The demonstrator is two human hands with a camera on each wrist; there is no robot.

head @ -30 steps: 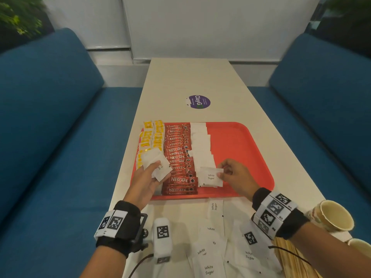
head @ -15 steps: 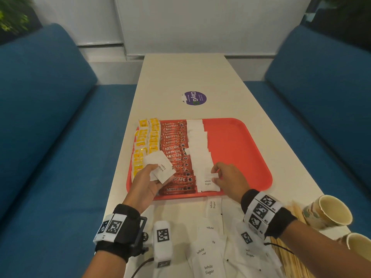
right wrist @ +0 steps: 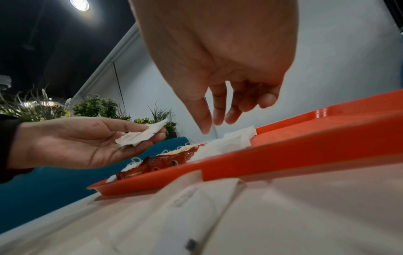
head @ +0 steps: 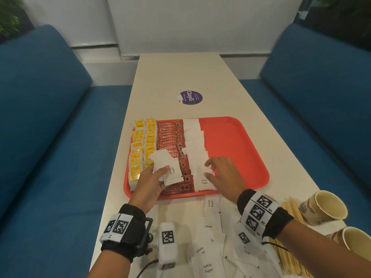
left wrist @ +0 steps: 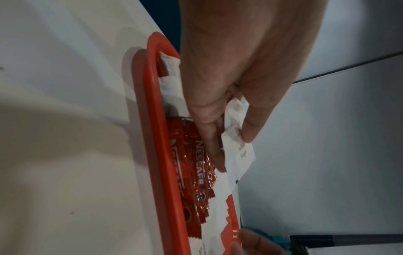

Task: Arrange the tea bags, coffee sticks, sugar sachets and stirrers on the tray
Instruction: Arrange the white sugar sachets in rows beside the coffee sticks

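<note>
A red tray [head: 236, 141] holds yellow tea bags [head: 140, 141] on its left, a column of red coffee sticks [head: 169, 137] and a column of white sugar sachets [head: 193, 137]. My left hand [head: 160, 173] hovers over the tray's near left and pinches a few sugar sachets [head: 170, 169] between thumb and fingers, as the left wrist view shows [left wrist: 240, 155]. My right hand [head: 207, 169] is over the near end of the sugar column. In the right wrist view its fingers [right wrist: 213, 127] point down just above the sachets [right wrist: 229, 143] and hold nothing.
Loose sugar sachets [head: 208, 247] lie on the table in front of the tray. Wooden stirrers [head: 289, 251] and two paper cups [head: 325, 209] are at the near right. A purple sticker [head: 190, 97] lies beyond the tray. Blue sofas flank the table.
My right hand laid its sugar sachet at the near end of the sugar column and let go. The left hand kept its sachets and barely moved.
</note>
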